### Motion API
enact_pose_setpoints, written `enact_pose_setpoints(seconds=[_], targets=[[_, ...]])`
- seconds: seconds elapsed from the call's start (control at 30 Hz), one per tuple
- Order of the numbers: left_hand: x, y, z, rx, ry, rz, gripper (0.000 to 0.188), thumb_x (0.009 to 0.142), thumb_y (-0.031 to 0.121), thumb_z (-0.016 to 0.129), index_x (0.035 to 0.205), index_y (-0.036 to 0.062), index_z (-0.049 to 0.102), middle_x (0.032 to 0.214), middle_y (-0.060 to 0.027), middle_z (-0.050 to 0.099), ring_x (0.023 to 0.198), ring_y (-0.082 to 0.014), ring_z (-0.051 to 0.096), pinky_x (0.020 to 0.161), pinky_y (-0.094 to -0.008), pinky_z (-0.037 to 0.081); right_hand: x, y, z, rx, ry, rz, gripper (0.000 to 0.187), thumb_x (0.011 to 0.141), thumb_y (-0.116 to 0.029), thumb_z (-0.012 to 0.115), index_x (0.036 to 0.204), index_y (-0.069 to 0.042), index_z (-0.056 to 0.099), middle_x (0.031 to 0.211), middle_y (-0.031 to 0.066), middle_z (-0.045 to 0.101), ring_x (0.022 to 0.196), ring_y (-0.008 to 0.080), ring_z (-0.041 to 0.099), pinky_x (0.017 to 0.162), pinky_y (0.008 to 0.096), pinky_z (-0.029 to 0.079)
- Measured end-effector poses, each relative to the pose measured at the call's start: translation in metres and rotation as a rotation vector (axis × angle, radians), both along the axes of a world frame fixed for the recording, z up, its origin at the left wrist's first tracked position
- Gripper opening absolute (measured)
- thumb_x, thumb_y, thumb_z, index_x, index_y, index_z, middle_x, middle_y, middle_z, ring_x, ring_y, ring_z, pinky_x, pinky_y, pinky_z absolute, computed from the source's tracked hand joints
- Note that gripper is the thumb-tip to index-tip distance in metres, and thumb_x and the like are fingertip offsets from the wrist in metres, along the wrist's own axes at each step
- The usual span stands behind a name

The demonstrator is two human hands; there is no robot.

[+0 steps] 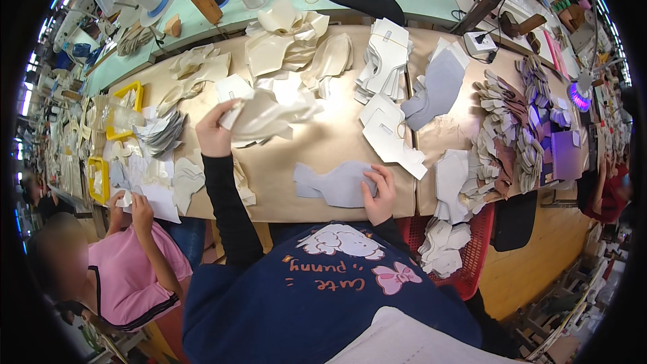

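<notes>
A: Status? Hands first.

B: Left hand point(217, 128) is pinching a cream piece point(273, 116) by its left end, holding it beyond and left of the gray piece point(333, 183). Right hand point(380, 195) is curling loosely, fingertips touching the gray piece's right end. Can't tell if it's gripping the edge or just steadying.

A: And the gray piece itself?

B: Lying flat on the tan table point(278, 162), near edge (using it as my landmark; might be more than one layer).

A: How far along?

B: Mid-batch, I'm guessing. Cream and gray are staying separate; nothing is showing as joined. White pieces point(445, 249) are sitting in a red basket point(482, 243), nearer and right of the gray piece. Finished or waiting? Can't tell.

A: Left to do?

B: Plenty, by the look. A cream pile point(269, 52) is lying well beyond the gray piece, a white stack point(387, 50) is sitting beyond and right of it, and a gray bundle point(443, 87) is lying farther right. Whether all that is waiting, I'm only inferring.
</notes>
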State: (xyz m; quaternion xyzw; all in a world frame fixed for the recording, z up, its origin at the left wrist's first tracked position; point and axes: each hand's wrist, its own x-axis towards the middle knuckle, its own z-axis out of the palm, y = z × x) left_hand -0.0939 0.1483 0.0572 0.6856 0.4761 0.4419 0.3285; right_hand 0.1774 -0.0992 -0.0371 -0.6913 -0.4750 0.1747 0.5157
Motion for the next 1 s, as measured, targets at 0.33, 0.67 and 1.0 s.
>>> enact_pose_setpoints(seconds=[0.33,0.67,1.0], targets=[[0.098,-0.093,0.000,-0.032,-0.013,-0.684,0.028,0.081,0.005,0.071,0.109,0.0041,0.073,0.104,-0.0091,0.073,0.094,-0.0219,0.070,0.085,-0.0314,0.053,0.015,0.044,0.088,-0.031,-0.092,0.310,0.033,0.077,0.003,0.063,0.109,-0.002,0.068,0.110,0.0151,0.069,0.100,0.0318,0.064,0.090,0.0374,0.049],[0.184,0.056,-0.075,-0.026,0.379,-0.049,0.052,0.089,0.042,0.069,0.124,0.0036,0.060,0.128,-0.0199,0.059,0.123,-0.0349,0.054,0.102,-0.0468,0.042,0.073,-0.013,0.079,0.229,0.608,-0.182,0.029,0.092,0.004,0.055,0.121,0.001,0.057,0.113,0.0077,0.064,0.105,0.0180,0.061,0.095,0.0307,0.047],[0.214,0.068,-0.108,-0.200,0.550,0.044,0.040,0.081,0.034,0.072,0.109,0.0054,0.068,0.120,-0.0183,0.066,0.119,-0.0347,0.058,0.097,-0.0475,0.047,0.074,-0.018,0.092,0.329,0.597,-0.315,0.032,0.096,0.001,0.052,0.128,0.001,0.050,0.117,0.0118,0.062,0.109,0.0195,0.060,0.097,0.0328,0.048]])
